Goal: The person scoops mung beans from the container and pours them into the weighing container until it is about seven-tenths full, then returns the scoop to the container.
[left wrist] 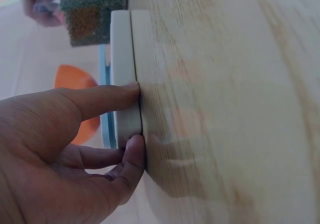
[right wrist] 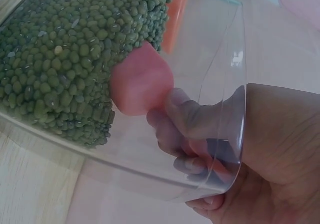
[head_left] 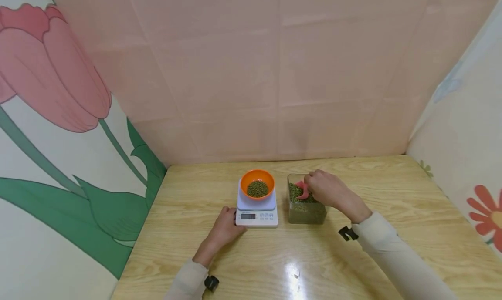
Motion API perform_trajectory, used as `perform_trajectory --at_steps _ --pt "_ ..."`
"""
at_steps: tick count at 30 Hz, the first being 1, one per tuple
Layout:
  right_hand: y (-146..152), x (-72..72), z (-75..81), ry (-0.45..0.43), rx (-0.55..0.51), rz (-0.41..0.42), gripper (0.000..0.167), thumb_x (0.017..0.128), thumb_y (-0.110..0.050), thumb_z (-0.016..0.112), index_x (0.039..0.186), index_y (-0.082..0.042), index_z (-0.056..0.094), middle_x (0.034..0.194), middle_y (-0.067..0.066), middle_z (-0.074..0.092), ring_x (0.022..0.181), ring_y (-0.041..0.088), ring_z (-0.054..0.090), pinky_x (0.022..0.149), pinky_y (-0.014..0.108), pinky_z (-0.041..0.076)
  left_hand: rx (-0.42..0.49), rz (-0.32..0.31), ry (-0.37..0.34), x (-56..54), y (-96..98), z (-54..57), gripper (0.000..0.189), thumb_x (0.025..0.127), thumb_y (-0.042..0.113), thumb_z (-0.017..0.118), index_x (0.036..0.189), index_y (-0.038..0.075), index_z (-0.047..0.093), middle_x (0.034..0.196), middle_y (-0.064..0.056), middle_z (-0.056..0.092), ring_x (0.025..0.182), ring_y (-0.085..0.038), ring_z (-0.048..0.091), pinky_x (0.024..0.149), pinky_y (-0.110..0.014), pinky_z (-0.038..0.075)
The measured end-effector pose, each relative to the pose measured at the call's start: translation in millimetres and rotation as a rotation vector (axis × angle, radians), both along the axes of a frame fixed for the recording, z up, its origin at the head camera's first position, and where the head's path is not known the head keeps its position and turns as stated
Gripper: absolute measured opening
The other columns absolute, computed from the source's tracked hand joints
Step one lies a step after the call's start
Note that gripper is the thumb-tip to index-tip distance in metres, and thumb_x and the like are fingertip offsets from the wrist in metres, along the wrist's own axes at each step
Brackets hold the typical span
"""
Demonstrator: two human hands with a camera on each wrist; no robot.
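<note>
A white kitchen scale (head_left: 256,222) lies on the table and bears an orange bowl (head_left: 245,182) with green mung beans (head_left: 257,189) in it. At the scale's front left corner, my left hand (head_left: 226,227) grips the edge, thumb along the front and fingers at the left side. To the right of the scale stands a clear square container (head_left: 306,216) partly filled with mung beans (right wrist: 60,58). My right hand (head_left: 328,189) reaches over its rim and holds a pink scoop (right wrist: 142,81) by the handle. The scoop's head touches the beans. I cannot read the scale's display.
The wood-grain table (head_left: 188,204) ends at a pink cloth backdrop (head_left: 235,139). Walls with painted flowers flank it left and right. Black wrist straps (head_left: 348,233) hang below the sleeves. A glare spot lies on the table in front of me.
</note>
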State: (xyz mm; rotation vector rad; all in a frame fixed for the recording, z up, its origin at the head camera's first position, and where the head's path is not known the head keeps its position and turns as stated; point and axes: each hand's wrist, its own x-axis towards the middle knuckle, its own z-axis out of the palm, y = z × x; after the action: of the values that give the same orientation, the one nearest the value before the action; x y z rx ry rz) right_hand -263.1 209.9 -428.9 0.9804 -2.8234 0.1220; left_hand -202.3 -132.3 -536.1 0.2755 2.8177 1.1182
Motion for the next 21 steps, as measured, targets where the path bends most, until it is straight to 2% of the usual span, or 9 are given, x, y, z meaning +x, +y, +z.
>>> perform_trajectory --at_steps 8,15,21 --pt "1.2 -1.2 -1.0 -0.016 0.002 -0.008 0.021 0.086 0.013 0.071 0.082 -0.007 0.068 0.084 0.006 0.068 0.083 0.028 0.067 0.07 0.041 0.056 -0.004 0.002 -0.006 -0.1 0.0 0.5 0.05 0.084 0.009 0.087 0.131 -0.002 0.07 0.111 -0.011 0.066 0.099 -0.021 0.048 0.089 -0.038 0.05" --pt "3.2 -1.4 0.9 -0.039 -0.02 -0.006 0.019 0.086 0.014 0.07 0.087 -0.005 0.072 0.089 0.01 0.072 0.088 0.032 0.07 0.077 0.045 0.06 0.015 0.002 -0.023 1.0 0.4 1.3 0.052 0.084 0.007 0.087 0.132 -0.003 0.069 0.113 -0.012 0.064 0.1 -0.021 0.048 0.089 -0.039 0.05" --pt "5.6 -1.1 2.7 -0.048 -0.04 0.0 0.018 0.086 0.012 0.071 0.088 -0.006 0.072 0.091 0.009 0.072 0.089 0.031 0.07 0.076 0.045 0.06 0.013 0.004 -0.033 -0.1 0.8 0.8 0.054 0.085 0.008 0.087 0.134 -0.004 0.067 0.114 -0.013 0.063 0.1 -0.022 0.049 0.091 -0.04 0.05"
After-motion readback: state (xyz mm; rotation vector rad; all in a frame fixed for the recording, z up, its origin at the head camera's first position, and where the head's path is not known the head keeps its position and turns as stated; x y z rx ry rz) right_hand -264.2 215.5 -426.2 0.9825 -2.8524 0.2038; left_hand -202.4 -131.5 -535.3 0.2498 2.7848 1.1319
